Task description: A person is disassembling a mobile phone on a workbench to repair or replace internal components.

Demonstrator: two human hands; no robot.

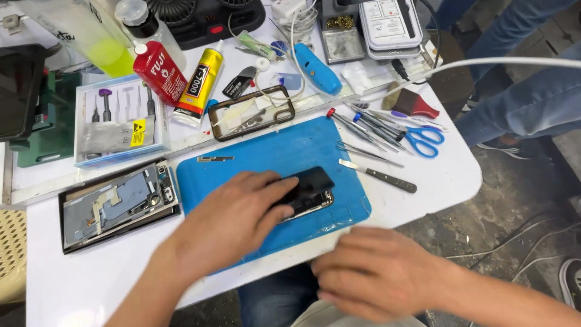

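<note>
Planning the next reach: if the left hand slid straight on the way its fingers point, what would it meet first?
The left hand already rests on the dark phone; past it, probably the metal spudger on the white table.

Phone (311, 184): we see glossy black glass, metal edge.
Mat (272, 151): we see matt blue rubber.
Tweezers (369, 154): we see bright metal.

A white table (423, 181) fills most of the frame, with a blue work mat (272, 151) at its centre. An opened phone body (115, 203) lies at left; scissors (423, 140) and a metal blade tool (378, 176) at right.
</note>
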